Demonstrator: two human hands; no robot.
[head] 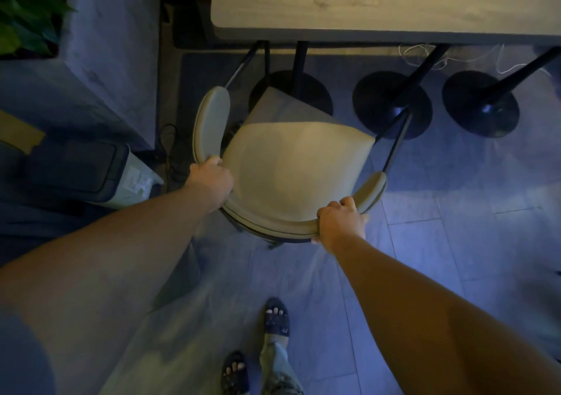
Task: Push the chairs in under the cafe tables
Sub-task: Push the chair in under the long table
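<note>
A beige padded chair point(291, 166) with a curved backrest and black metal legs stands on the floor in front of a wooden cafe table point(379, 2). The chair is turned at an angle, and its front corner reaches toward the table's near edge. My left hand point(211, 182) grips the left side of the curved backrest. On the right side of the same backrest, my right hand point(341, 221) is closed around the rim. Both arms are stretched out toward the chair.
Three black round table bases point(391, 103) stand under the table. A grey concrete planter point(100, 54) with green leaves is at the left, with a dark bin point(82, 166) beside it. My sandalled feet point(276, 318) stand on grey floor tiles behind the chair.
</note>
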